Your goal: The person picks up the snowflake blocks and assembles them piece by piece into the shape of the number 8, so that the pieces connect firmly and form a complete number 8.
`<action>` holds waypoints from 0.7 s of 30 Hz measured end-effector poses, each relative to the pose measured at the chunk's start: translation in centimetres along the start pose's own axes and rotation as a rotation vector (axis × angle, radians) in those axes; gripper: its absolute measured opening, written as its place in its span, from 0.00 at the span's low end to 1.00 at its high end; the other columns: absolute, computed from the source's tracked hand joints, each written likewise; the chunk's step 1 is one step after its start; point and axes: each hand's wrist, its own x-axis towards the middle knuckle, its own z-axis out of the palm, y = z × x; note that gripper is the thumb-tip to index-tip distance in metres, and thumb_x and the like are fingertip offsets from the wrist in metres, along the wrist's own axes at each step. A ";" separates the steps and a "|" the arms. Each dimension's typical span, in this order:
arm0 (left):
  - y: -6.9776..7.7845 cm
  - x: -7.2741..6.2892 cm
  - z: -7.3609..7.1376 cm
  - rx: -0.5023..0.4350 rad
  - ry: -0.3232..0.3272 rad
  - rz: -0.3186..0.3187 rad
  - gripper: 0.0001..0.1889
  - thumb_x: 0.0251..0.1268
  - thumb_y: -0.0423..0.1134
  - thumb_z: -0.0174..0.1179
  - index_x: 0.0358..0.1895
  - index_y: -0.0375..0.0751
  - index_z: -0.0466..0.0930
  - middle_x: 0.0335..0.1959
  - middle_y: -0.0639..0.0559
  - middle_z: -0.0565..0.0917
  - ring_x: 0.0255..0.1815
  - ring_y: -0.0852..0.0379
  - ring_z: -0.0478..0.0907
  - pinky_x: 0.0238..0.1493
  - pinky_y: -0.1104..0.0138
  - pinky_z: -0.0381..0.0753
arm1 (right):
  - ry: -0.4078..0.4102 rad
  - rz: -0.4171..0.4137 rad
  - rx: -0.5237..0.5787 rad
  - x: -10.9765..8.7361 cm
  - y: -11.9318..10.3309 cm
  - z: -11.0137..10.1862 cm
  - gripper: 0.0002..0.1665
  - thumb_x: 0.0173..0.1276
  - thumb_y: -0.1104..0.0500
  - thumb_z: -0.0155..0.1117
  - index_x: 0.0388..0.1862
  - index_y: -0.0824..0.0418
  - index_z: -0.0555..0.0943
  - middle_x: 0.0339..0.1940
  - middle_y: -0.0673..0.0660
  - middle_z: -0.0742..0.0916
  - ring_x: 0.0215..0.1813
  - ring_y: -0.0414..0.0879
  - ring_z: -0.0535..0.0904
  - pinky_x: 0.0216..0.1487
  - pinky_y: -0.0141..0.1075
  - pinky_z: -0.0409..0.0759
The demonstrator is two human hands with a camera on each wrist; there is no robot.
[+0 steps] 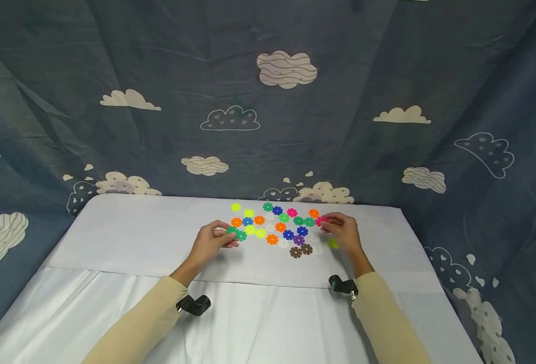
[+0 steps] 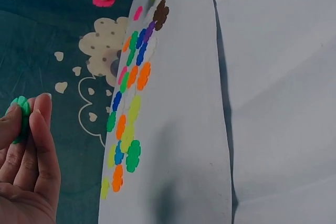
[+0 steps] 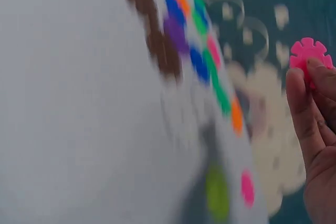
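Note:
My left hand (image 1: 209, 243) pinches a green notched disc (image 2: 22, 113) between thumb and fingers, raised over the left end of a spread of colourful notched discs. Another green disc (image 1: 241, 236) lies on the table just beyond the fingertips. At the right end of the spread, my right hand (image 1: 344, 232) holds a pink notched disc (image 3: 304, 51) by its lower edge, with the thumb against its face. Beneath that hand lie a yellow-green disc (image 3: 217, 192) and a second pink disc (image 3: 248, 188).
Orange discs (image 1: 272, 239), brown discs (image 1: 296, 252), a purple disc (image 1: 298, 240) and several blue, yellow and white ones lie flat on the white-covered table (image 1: 149, 242). A dark cloud-patterned curtain (image 1: 331, 101) hangs behind the table's far edge.

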 end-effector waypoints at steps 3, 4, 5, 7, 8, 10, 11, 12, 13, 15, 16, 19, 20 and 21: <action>0.1 0.0 0.0 -0.014 0.010 0.004 0.12 0.66 0.30 0.60 0.49 0.28 0.76 0.32 0.40 0.87 0.30 0.54 0.86 0.43 0.57 0.84 | -0.072 -0.067 0.031 -1.0 -1.9 2.0 0.14 0.65 0.68 0.64 0.48 0.75 0.79 0.40 0.69 0.85 0.32 0.44 0.84 0.37 0.30 0.83; 0.1 0.0 0.1 -0.020 0.011 0.005 0.12 0.66 0.30 0.60 0.50 0.27 0.76 0.32 0.40 0.87 0.30 0.55 0.86 0.42 0.58 0.84 | -0.092 -0.084 0.037 -1.2 -2.5 2.7 0.15 0.64 0.68 0.64 0.48 0.74 0.80 0.41 0.69 0.85 0.33 0.46 0.85 0.38 0.31 0.84; 0.2 -0.1 0.1 -0.025 0.012 0.002 0.12 0.67 0.30 0.59 0.50 0.27 0.76 0.32 0.40 0.87 0.29 0.56 0.85 0.42 0.60 0.84 | -0.110 -0.094 0.040 -1.4 -3.1 3.4 0.15 0.64 0.68 0.65 0.49 0.74 0.80 0.41 0.69 0.85 0.34 0.47 0.85 0.38 0.31 0.84; 0.1 -0.1 0.1 -0.033 0.015 -0.003 0.13 0.67 0.30 0.58 0.51 0.27 0.76 0.33 0.39 0.87 0.29 0.57 0.85 0.39 0.65 0.84 | -0.144 -0.119 0.035 -1.6 -4.1 4.7 0.15 0.64 0.68 0.65 0.49 0.72 0.81 0.41 0.66 0.86 0.36 0.50 0.86 0.39 0.31 0.84; 0.1 -0.1 0.1 -0.042 0.019 -0.007 0.13 0.67 0.30 0.58 0.51 0.27 0.76 0.34 0.38 0.87 0.29 0.58 0.85 0.38 0.66 0.84 | -0.162 -0.133 0.036 -1.6 -4.6 5.4 0.15 0.64 0.68 0.65 0.50 0.71 0.81 0.41 0.66 0.86 0.36 0.50 0.86 0.39 0.31 0.84; -0.1 0.0 0.1 -0.061 0.028 -0.003 0.13 0.68 0.31 0.58 0.50 0.26 0.76 0.35 0.37 0.86 0.29 0.57 0.85 0.36 0.68 0.84 | -0.196 -0.174 0.037 -1.8 -5.4 6.7 0.14 0.64 0.67 0.65 0.48 0.70 0.81 0.40 0.65 0.86 0.37 0.51 0.86 0.40 0.32 0.84; -0.1 0.0 0.1 -0.068 0.033 -0.009 0.12 0.67 0.31 0.59 0.50 0.26 0.77 0.35 0.36 0.86 0.29 0.57 0.85 0.35 0.69 0.84 | -0.221 -0.191 0.039 -1.9 -5.7 7.3 0.13 0.64 0.67 0.65 0.47 0.69 0.82 0.40 0.64 0.87 0.36 0.51 0.86 0.40 0.33 0.84; -0.2 -0.1 0.2 -0.076 0.037 -0.016 0.12 0.67 0.31 0.59 0.49 0.25 0.77 0.35 0.35 0.86 0.29 0.57 0.85 0.35 0.69 0.84 | -0.248 -0.211 0.041 -2.1 -5.9 7.8 0.12 0.64 0.67 0.65 0.46 0.69 0.82 0.39 0.64 0.87 0.36 0.51 0.86 0.39 0.34 0.84; -0.3 -0.1 0.2 -0.086 0.039 -0.022 0.12 0.67 0.31 0.59 0.48 0.25 0.78 0.36 0.35 0.86 0.29 0.57 0.85 0.35 0.69 0.84 | -0.271 -0.229 0.044 -2.3 -6.1 8.2 0.11 0.64 0.67 0.65 0.45 0.70 0.82 0.39 0.64 0.87 0.36 0.51 0.86 0.39 0.35 0.84; -0.4 -0.2 0.3 -0.098 0.038 -0.024 0.12 0.66 0.31 0.60 0.46 0.24 0.79 0.37 0.33 0.85 0.29 0.57 0.85 0.36 0.69 0.84 | -0.308 -0.250 0.054 -2.7 -6.5 9.0 0.10 0.64 0.68 0.64 0.44 0.70 0.83 0.38 0.64 0.87 0.36 0.52 0.86 0.39 0.37 0.85; -0.4 -0.3 0.4 -0.102 0.038 -0.026 0.12 0.66 0.31 0.60 0.46 0.24 0.79 0.38 0.32 0.84 0.29 0.57 0.85 0.36 0.69 0.84 | -0.325 -0.255 0.063 -2.9 -6.7 9.4 0.09 0.65 0.68 0.64 0.43 0.70 0.83 0.38 0.64 0.87 0.36 0.53 0.86 0.39 0.38 0.85; -0.1 -0.4 0.5 -0.123 0.043 -0.024 0.12 0.65 0.31 0.61 0.46 0.23 0.80 0.40 0.30 0.83 0.31 0.58 0.85 0.39 0.69 0.84 | -0.364 -0.277 0.095 -3.0 -7.1 10.3 0.10 0.65 0.69 0.63 0.45 0.72 0.82 0.40 0.66 0.87 0.37 0.57 0.86 0.40 0.42 0.85; 0.0 -0.4 0.4 -0.131 0.047 -0.013 0.13 0.65 0.30 0.60 0.47 0.22 0.80 0.41 0.29 0.83 0.31 0.57 0.85 0.39 0.69 0.84 | -0.376 -0.281 0.103 -3.0 -7.4 10.6 0.11 0.65 0.69 0.62 0.45 0.72 0.82 0.40 0.66 0.87 0.38 0.58 0.86 0.41 0.42 0.85; 0.2 -0.4 0.4 -0.142 0.052 -0.009 0.13 0.66 0.30 0.60 0.48 0.22 0.80 0.41 0.30 0.83 0.31 0.57 0.85 0.39 0.69 0.84 | -0.388 -0.285 0.108 -2.9 -7.6 10.9 0.11 0.65 0.69 0.62 0.46 0.72 0.82 0.41 0.66 0.87 0.38 0.58 0.86 0.42 0.41 0.84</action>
